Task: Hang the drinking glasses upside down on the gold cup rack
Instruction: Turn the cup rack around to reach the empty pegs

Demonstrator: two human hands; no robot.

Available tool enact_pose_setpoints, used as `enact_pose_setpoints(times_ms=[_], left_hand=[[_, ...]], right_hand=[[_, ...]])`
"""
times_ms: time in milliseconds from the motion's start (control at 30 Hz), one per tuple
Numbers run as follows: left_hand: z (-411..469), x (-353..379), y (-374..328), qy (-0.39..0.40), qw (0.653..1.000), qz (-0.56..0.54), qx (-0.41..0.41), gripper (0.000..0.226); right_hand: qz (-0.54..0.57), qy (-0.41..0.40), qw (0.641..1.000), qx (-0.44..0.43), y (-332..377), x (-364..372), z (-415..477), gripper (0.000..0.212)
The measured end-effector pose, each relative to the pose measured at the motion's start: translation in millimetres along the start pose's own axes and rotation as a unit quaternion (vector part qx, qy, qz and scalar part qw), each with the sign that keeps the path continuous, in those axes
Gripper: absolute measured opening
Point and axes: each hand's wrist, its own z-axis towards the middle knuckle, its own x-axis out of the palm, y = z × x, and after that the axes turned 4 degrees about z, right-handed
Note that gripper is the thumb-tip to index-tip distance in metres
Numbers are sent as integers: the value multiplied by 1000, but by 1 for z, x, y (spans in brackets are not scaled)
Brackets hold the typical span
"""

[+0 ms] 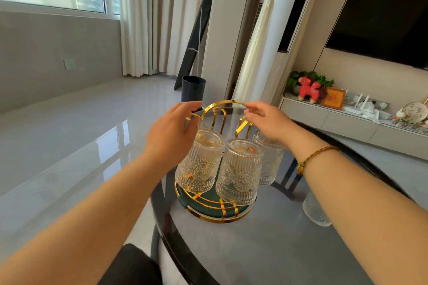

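The gold cup rack [215, 109] stands on a round dark table, with a green, gold-rimmed base [209, 211]. Three ribbed clear glasses hang upside down on it: one at the left [199, 164], one in front [239, 176], one behind at the right [269, 164]. My left hand [171, 132] touches the rack's left side near a gold arm, fingers apart. My right hand [266, 120] pinches the rack's top ring at the right. Another clear glass [313, 211] stands on the table under my right forearm, partly hidden.
The round table [254, 250] has a dark rim, and its left edge drops to a glossy tiled floor. A black bin [193, 89] stands beyond the table. At the right is a low cabinet [324, 118] with a red toy, a plant and small items.
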Motion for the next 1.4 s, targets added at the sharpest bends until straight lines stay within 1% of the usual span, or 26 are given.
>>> enact_pose_setpoints(times_ms=[67,100,133,267,333,433,600,733,833,900,1000,1067,1133,1200,1233,1267,1300,1333,1400], left_hand=[[23,7,-7,117,990,73,12,41],[31,11,-10,145,984,106,17,41],[37,13,-13,151,979,132,22,39],[55,14,-18,128,975,178,44,28],[60,13,-19,143,973,175,53,27],[66,14,-21,166,972,162,44,27],[78,23,-26,206,964,162,56,24],[87,29,-30,228,955,182,62,25],[88,33,-35,230,950,200,73,26],[85,37,-41,221,949,212,73,26],[78,42,-50,218,950,216,59,26],[73,42,-58,226,952,205,33,33],[69,42,-68,231,955,186,-1,33],[65,45,-74,237,951,200,-15,22],[62,47,-76,236,951,197,-30,31],[57,49,-80,244,950,186,-56,41],[54,52,-81,245,952,171,-72,47],[50,54,-84,241,953,164,-81,46],[44,58,-87,236,956,144,-96,29]], right_hand=[[10,-1,1000,-5,0,0,1,37],[14,-7,1000,-5,0,-1,1,36],[17,-12,1000,-4,0,-3,1,34],[33,-18,999,-1,-2,-7,2,28],[50,-29,998,-3,-4,-9,2,25],[70,-43,997,-3,-9,-14,0,21],[88,-33,996,4,-19,-25,-12,18],[96,-17,995,6,-21,-28,-27,21],[86,17,996,-9,-19,-23,-38,31],[101,38,994,-23,-17,-18,-46,37],[94,60,993,-47,-16,-15,-55,42],[94,63,992,-59,-18,-13,-61,43],[87,20,994,-60,-26,-11,-65,42],[97,-40,994,-33,-37,-11,-68,41],[107,-55,993,-15,-43,-12,-70,40],[110,-55,992,2,-48,-12,-71,39],[107,-48,993,17,-52,-12,-73,38],[104,-42,993,27,-55,-11,-75,37],[104,-43,993,34,-58,-9,-79,37]])
